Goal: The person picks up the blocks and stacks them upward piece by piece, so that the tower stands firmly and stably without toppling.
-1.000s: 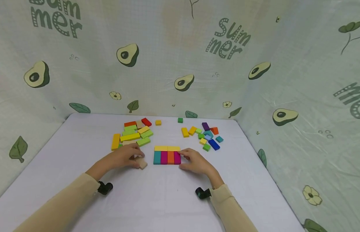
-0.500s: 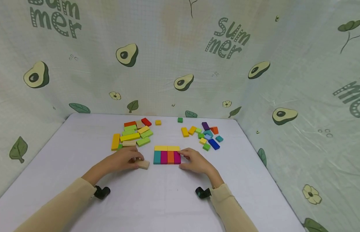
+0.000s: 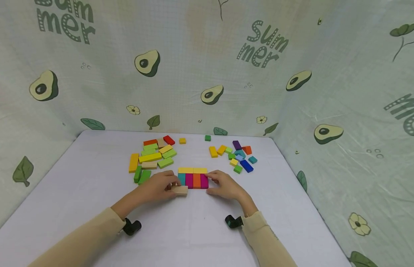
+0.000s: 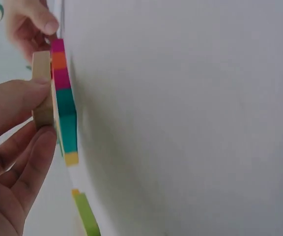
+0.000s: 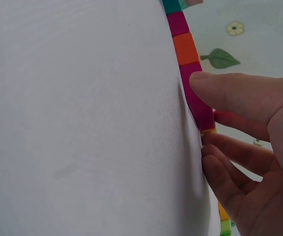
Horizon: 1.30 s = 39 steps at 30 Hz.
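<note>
My left hand [image 3: 158, 186] pinches a natural wood block [image 3: 180, 190] between thumb and fingers, at the near left of a flat rectangle of coloured blocks. The left wrist view shows this wood block [image 4: 42, 64] raised above the row. In the rectangle, a teal block [image 3: 182, 178], a magenta one, an orange block [image 3: 196, 181] and another magenta block [image 3: 204, 181] lie side by side, with two yellow blocks [image 3: 186, 170] along their far ends. My right hand [image 3: 227, 187] holds the right-hand magenta block, its thumb against the near end and index finger at the far end.
Back left lies a group of loose blocks, with a yellow block [image 3: 150, 157] and a green block [image 3: 145, 176] among them. Smaller pieces, including a blue block [image 3: 247, 166], are scattered back right. A printed cloth [image 3: 180, 74] hangs behind the white table [image 3: 193, 237].
My left hand has carried the wood block rightward to the near left corner of the rectangle, turning it roughly parallel to the row. The right hand has stayed in place.
</note>
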### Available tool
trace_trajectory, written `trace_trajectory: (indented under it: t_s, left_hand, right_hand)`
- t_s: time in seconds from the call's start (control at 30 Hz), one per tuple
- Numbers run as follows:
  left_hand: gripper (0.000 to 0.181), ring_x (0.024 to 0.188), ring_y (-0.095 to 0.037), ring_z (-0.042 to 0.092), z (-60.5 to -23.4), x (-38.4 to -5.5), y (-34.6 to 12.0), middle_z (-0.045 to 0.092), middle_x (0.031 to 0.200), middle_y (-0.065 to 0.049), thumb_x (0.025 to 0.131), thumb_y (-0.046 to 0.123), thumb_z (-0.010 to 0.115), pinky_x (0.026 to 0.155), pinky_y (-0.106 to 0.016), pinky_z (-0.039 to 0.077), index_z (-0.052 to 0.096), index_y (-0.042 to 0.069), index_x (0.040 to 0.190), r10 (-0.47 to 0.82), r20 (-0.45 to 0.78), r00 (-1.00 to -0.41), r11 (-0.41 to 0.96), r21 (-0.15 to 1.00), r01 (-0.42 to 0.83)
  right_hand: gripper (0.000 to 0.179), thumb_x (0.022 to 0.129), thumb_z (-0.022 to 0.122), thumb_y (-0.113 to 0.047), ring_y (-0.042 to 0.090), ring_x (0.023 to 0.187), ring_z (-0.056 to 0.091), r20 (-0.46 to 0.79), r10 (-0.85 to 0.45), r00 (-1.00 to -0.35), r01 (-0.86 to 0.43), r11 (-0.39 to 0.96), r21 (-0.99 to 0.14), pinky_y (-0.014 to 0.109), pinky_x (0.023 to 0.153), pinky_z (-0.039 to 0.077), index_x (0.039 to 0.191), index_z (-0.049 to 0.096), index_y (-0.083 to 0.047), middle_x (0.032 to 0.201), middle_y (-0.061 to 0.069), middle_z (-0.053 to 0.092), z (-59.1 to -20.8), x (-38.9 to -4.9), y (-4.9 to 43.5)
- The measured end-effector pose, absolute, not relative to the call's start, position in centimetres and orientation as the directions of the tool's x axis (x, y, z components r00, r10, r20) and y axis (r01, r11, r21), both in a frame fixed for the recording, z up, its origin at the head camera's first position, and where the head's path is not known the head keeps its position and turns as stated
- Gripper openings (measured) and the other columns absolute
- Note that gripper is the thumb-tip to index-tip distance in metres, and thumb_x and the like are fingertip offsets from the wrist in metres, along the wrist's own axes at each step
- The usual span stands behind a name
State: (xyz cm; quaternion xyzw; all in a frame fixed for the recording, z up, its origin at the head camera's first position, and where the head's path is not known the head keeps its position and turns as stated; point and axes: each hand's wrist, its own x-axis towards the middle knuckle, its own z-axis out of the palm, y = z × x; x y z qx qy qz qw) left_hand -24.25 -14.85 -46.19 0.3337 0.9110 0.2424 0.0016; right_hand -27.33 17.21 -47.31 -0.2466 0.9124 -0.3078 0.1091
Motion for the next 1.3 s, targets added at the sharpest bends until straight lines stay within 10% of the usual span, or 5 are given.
trace_trajectory:
  t_s: [0.77, 1.3]
  left_hand:
    - [0.025, 0.080, -0.010, 0.053, -46.8, -24.3, -7.7, 0.060, 0.098, 0.003, 0.090, 0.015, 0.087, 0.073, -0.024, 0.050, 0.077, 0.016, 0.113, 0.583, 0.136, -0.801, 0.707, 0.401, 0.583]
    - [0.020, 0.080, -0.010, 0.053, -46.8, -24.4, -7.4, 0.059, 0.091, 0.005, 0.091, 0.010, 0.085, 0.072, -0.022, 0.049, 0.076, 0.016, 0.108, 0.584, 0.146, -0.798, 0.697, 0.413, 0.586]
  right_hand:
    - [0.062, 0.096, 0.082, -0.032, 0.028, 0.140, 0.054, -0.065, -0.525, -0.849, -0.378, 0.688, -0.619, 0.050, 0.115, 0.049, 0.152, 0.060, -0.018, 0.150, 0.008, 0.058, -47.4, -27.5, 17.5]
    - [0.067, 0.095, 0.082, -0.034, 0.020, 0.120, 0.057, -0.064, -0.545, -0.836, -0.392, 0.674, -0.626, 0.044, 0.106, 0.054, 0.154, 0.057, -0.015, 0.131, 0.006, 0.061, -47.3, -27.5, 17.5]
